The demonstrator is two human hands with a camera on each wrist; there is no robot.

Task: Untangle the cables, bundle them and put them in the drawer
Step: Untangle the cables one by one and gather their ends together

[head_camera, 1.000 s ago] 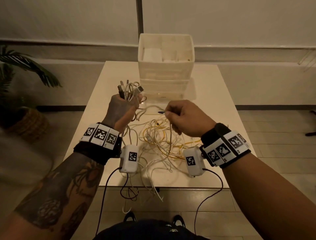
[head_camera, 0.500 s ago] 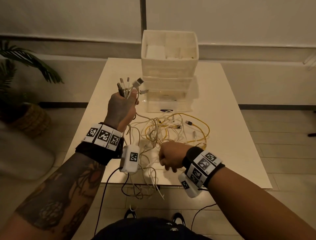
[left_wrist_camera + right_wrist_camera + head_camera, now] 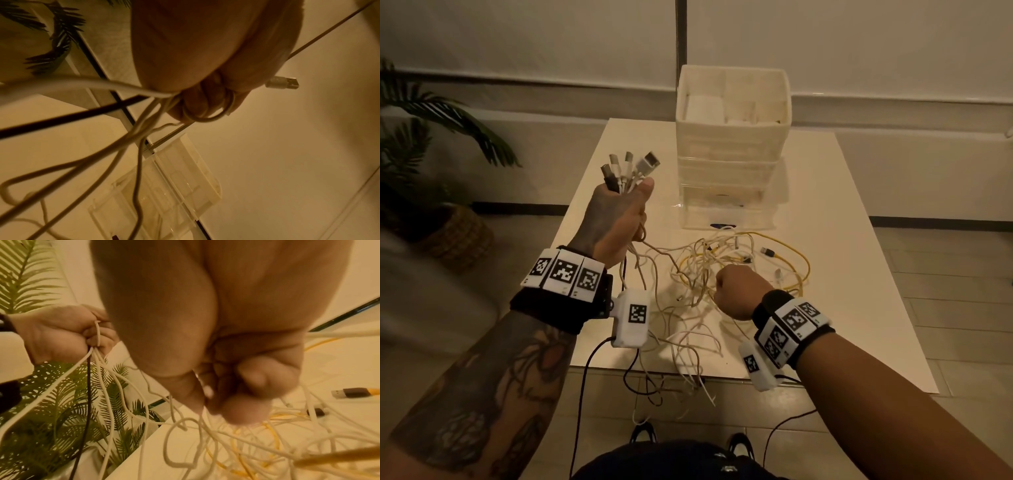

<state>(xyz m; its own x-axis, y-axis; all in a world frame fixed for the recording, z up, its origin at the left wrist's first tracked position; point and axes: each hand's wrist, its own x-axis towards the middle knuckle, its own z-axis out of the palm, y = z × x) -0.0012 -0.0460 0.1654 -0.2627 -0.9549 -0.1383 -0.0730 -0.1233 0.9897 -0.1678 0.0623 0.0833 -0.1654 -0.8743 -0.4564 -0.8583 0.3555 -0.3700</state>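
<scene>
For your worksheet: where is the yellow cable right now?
In the head view, the yellow cable loops on the table, right of the right hand.

R hand grip on white cables

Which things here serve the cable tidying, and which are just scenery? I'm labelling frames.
Job: connector ends gripped by left hand; tangled cables pinched by right hand; drawer unit.
Scenery: potted plant; table.

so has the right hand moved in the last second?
Yes. The right hand dropped from near the drawer unit toward the table's near edge, pinching a white cable.
</scene>
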